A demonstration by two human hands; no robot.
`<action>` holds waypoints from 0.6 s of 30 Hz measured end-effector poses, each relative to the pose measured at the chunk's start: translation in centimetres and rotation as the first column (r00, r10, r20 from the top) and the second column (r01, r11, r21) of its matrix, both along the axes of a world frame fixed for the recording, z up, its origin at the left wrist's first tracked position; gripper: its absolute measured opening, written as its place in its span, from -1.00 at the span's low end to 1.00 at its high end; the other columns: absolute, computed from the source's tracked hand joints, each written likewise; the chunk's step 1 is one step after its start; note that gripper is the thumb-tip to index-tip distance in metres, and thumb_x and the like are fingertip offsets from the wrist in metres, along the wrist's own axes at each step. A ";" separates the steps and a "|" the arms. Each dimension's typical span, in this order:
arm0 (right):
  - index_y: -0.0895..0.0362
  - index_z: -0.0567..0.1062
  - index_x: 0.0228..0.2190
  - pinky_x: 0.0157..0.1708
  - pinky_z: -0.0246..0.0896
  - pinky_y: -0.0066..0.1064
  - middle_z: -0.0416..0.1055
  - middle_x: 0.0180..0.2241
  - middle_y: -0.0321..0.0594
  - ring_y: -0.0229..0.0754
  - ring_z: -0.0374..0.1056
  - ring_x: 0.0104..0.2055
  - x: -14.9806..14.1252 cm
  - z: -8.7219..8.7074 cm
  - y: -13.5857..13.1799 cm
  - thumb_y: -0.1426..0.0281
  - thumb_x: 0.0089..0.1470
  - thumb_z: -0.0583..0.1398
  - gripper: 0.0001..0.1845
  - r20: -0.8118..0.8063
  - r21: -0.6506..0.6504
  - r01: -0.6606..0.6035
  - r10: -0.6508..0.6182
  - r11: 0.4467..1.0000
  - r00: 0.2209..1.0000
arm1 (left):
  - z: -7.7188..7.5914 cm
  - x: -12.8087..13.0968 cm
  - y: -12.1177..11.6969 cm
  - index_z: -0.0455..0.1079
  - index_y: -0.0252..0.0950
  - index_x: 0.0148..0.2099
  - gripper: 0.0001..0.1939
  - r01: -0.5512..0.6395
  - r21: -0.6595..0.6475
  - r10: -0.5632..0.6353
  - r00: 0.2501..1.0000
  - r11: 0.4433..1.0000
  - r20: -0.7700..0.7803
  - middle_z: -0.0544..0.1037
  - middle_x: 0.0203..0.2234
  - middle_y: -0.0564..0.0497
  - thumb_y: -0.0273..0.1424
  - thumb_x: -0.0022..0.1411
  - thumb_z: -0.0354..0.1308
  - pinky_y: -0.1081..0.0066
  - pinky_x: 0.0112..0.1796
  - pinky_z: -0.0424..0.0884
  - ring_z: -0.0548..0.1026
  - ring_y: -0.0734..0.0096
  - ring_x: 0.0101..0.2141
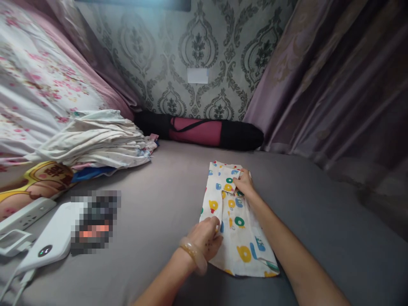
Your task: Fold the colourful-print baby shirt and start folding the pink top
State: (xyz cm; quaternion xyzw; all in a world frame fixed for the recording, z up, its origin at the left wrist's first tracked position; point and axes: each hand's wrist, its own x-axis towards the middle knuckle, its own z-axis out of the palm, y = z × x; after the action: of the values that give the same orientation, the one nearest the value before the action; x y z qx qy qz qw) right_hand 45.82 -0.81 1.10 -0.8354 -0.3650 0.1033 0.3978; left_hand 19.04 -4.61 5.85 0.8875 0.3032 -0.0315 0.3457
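A white garment (237, 231) printed with yellow, blue, green and red shapes lies partly folded on the grey bed sheet (165, 204). Its sides are turned inward, forming a long narrow shape that widens toward me. My left hand (207, 238), with a pale bangle on the wrist, has its fingers curled on the garment's left folded edge. Higher up, my right hand (245, 182) pinches a folded flap at the upper right, the thumb on top of the cloth. Some of the fingers of both hands are hidden.
To the left lie a pile of pale clothes (98, 138), a yellow printed cushion (47, 178), a power strip (30, 212), a white power bank (51, 238) with cables and a blurred item (94, 225). A black and maroon bag (197, 131) lies along the wall, with curtains (306, 76) at the right.
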 end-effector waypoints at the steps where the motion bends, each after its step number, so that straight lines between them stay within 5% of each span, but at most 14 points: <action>1: 0.21 0.22 0.07 -0.10 0.25 -0.20 0.43 -0.16 0.02 0.03 0.38 -0.10 -0.2 0.3 -0.2 0.41 -0.03 0.17 -0.41 0.071 -0.038 0.025 -0.022 0.999 0.997 | -0.1 0.0 0.0 0.31 -0.25 -0.09 -0.75 -0.002 -0.014 0.002 1.000 1.000 0.015 0.50 -0.31 -0.03 -0.34 0.16 0.07 0.42 -0.31 0.28 0.43 0.33 -0.30; 4: 0.25 0.25 0.07 -0.01 0.14 -0.16 0.32 -0.02 0.16 0.10 0.26 0.05 -1.5 1.4 -0.1 0.43 0.10 0.06 -0.53 0.397 -0.148 0.095 -0.029 0.984 0.917 | -0.2 -0.1 0.0 0.34 -0.25 -0.11 -0.68 -0.035 -0.064 0.040 0.996 0.997 0.074 0.50 -0.36 -0.02 -0.18 0.14 0.13 0.41 -0.33 0.28 0.42 0.32 -0.34; 7: 0.22 0.28 0.08 0.12 -0.03 -0.13 0.24 0.10 0.09 0.06 0.12 0.17 -3.1 2.0 1.5 0.39 0.20 -0.06 -0.56 0.605 -0.250 -0.039 0.187 0.968 0.774 | -0.3 -0.2 0.4 0.38 -0.25 -0.11 -0.62 -0.107 -0.098 0.122 0.979 0.989 0.165 0.51 -0.40 -0.01 -0.09 0.14 0.11 0.42 -0.35 0.26 0.42 0.34 -0.38; 12: 0.22 0.08 0.24 0.26 -0.49 -0.08 -0.09 0.31 -0.13 -0.05 -0.32 0.34 -4.3 0.8 5.7 0.24 0.27 -0.19 -0.41 0.537 -0.442 -0.326 0.538 0.836 0.650 | -0.7 -0.3 1.7 0.42 -0.27 -0.19 -0.68 -0.287 -0.080 0.298 0.910 0.955 0.289 0.47 -0.51 0.03 -0.15 0.23 0.00 0.47 -0.41 0.21 0.38 0.42 -0.47; 18: 0.31 -0.05 0.27 0.26 -0.46 -0.13 -0.21 0.33 -0.08 -0.08 -0.35 0.35 -3.6 -1.7 8.3 0.14 0.26 -0.27 -0.30 0.373 -0.535 -0.328 0.566 0.779 0.735 | -0.8 -0.7 2.6 0.43 -0.28 -0.27 -0.68 -0.362 -0.127 0.384 0.867 0.923 0.318 0.42 -0.59 0.06 -0.18 0.25 -0.03 0.50 -0.49 0.15 0.34 0.46 -0.54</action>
State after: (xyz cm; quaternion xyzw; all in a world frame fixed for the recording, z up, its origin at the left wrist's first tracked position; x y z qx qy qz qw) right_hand 42.22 7.49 -0.56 -0.7815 -0.6199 0.0499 0.0506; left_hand 18.38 -1.97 5.00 0.7928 0.4042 0.1784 0.4199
